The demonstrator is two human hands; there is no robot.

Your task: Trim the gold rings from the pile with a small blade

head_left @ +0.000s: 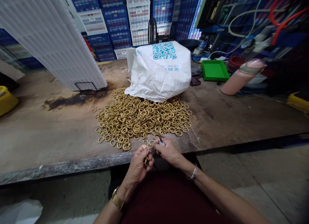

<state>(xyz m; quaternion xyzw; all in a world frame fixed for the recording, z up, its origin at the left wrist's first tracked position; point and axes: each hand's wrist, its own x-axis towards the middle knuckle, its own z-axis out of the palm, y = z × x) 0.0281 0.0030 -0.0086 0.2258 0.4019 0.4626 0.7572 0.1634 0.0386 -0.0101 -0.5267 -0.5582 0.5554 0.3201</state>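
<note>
A heap of gold-coloured rings is spread over the worktable near its front edge. My left hand is closed around some gold rings just in front of the table edge. My right hand pinches a small tool with a grey body and a dark tip, whose exact kind I cannot make out. The fingertips of both hands almost meet, and a ring lies close beside them on the table. Behind the heap, a white sack with blue print lies on its side, its mouth over the rings.
A tall stack of white ribbed sheets leans by a black wire stand at the left. To the right are a green tray and a pink bottle. Blue and white crates line the back. The wooden worktable ends just before my body.
</note>
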